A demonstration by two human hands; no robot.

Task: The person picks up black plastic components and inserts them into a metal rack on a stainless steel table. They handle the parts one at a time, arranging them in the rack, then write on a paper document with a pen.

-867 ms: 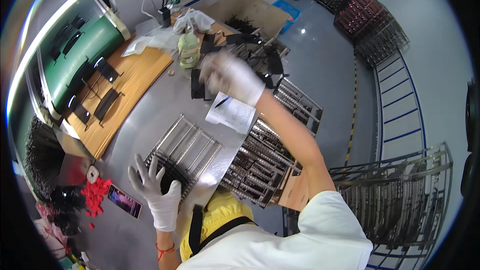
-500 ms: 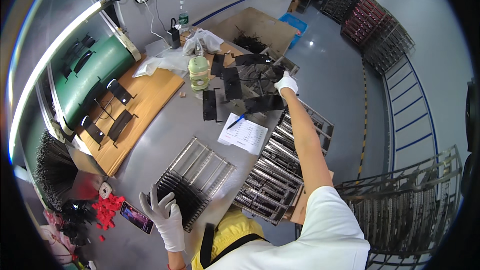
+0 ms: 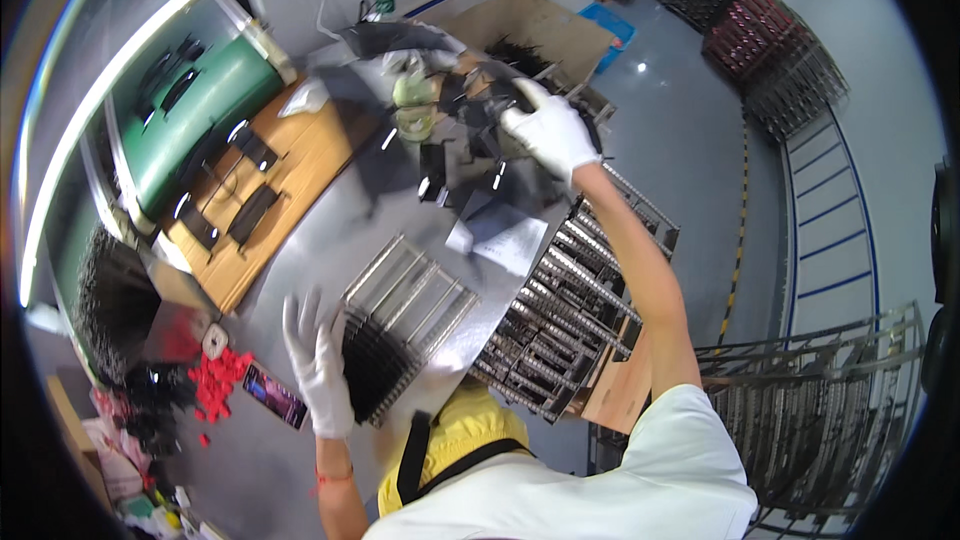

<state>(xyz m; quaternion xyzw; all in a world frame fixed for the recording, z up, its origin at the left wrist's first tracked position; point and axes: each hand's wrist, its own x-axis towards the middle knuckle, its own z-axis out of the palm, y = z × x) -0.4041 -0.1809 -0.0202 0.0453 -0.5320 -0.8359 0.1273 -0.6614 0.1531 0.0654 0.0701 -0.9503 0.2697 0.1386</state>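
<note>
My right hand (image 3: 555, 132), in a white glove, reaches to the far side of the table. Its fingers close at a wire fixture with black plates (image 3: 392, 37), smeared by motion; the exact grip point is hard to see. Under and around it lie more black plates (image 3: 432, 172). My left hand (image 3: 318, 360), also gloved, is open with its fingers spread and holds nothing. It hovers beside a metal rack (image 3: 440, 285) whose near part holds a row of thin black pieces (image 3: 375, 370).
On the left, a similar fixture (image 3: 252, 215) stands on cardboard (image 3: 310, 155) by a green roller (image 3: 205, 130). A phone (image 3: 274, 396) and red bits (image 3: 213, 385) lie near my left hand. Paper (image 3: 515, 240), a green jar (image 3: 413, 105) and stacked metal racks (image 3: 545, 330) are about.
My right hand has drawn back slightly to the left, and black plates now blur across the far table, spreading left. My left hand has lifted off the black pieces, fingers straighter. The view has shifted.
</note>
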